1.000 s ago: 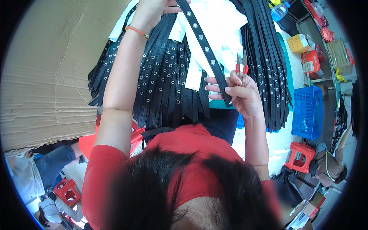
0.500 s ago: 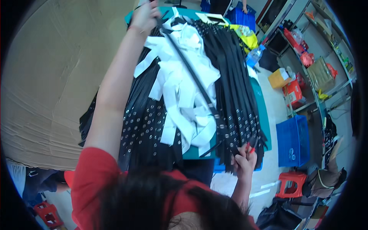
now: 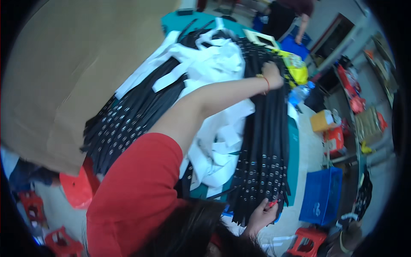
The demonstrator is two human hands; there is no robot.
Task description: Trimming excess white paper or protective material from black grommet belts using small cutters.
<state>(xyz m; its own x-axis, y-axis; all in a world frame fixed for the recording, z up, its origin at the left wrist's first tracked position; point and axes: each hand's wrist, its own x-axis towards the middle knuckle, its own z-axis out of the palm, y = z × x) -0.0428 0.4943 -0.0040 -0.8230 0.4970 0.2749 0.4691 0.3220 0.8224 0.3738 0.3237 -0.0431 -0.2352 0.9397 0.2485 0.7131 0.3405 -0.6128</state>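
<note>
Head view: left hand (image 3: 272,73) flat on studded black straps (image 3: 265,145); right hand (image 3: 262,214) at their ends, grip unclear; white strips (image 3: 214,64) beside.

The teal table top (image 3: 293,141) is almost wholly buried under black studded straps (image 3: 263,162) and white paper strips (image 3: 216,141); only its right edge and far corner show. The right hand (image 3: 262,214) holds a small red-handled tool (image 3: 272,204), too small to tell what kind. The left hand's (image 3: 272,73) fingertips are lost among the straps. A person at the far edge (image 3: 291,13) is cut off above the waist.
</note>
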